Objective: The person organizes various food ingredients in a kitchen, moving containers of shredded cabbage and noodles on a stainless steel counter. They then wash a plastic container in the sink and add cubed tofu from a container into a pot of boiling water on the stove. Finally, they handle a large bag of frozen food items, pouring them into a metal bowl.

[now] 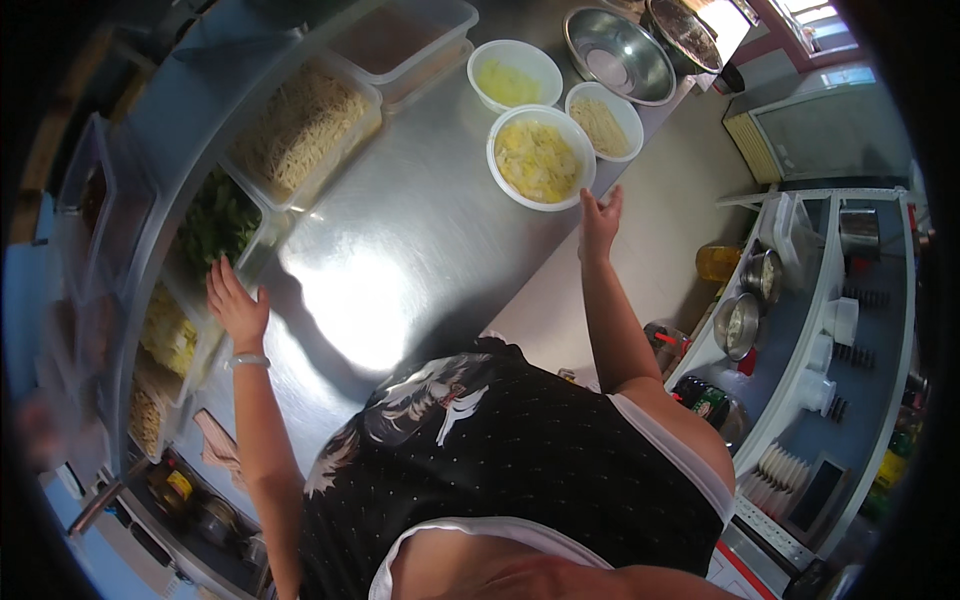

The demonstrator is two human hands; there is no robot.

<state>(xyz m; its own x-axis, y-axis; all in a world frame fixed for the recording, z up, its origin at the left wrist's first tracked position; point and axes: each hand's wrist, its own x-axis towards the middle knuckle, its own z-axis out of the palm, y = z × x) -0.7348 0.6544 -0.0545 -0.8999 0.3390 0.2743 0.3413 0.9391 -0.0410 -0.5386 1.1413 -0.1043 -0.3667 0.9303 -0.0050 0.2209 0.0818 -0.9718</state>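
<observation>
My left hand, a bracelet at its wrist, is spread flat at the near edge of a clear plastic bin of leafy greens. Its fingertips reach the bin's edge; whether they touch the leaves I cannot tell. My right hand is beside the rim of a white round tub, thumb and fingers apart. Chopped yellow-white cabbage fills that tub. Close behind stand a white tub of pale green shreds and a smaller white tub of pale strips.
The steel counter runs away from me. Along its left stand a bin of noodle-like strands, a bin of chopped cabbage and a cloth. A steel basin sits at the far end. Shelving stands on the right.
</observation>
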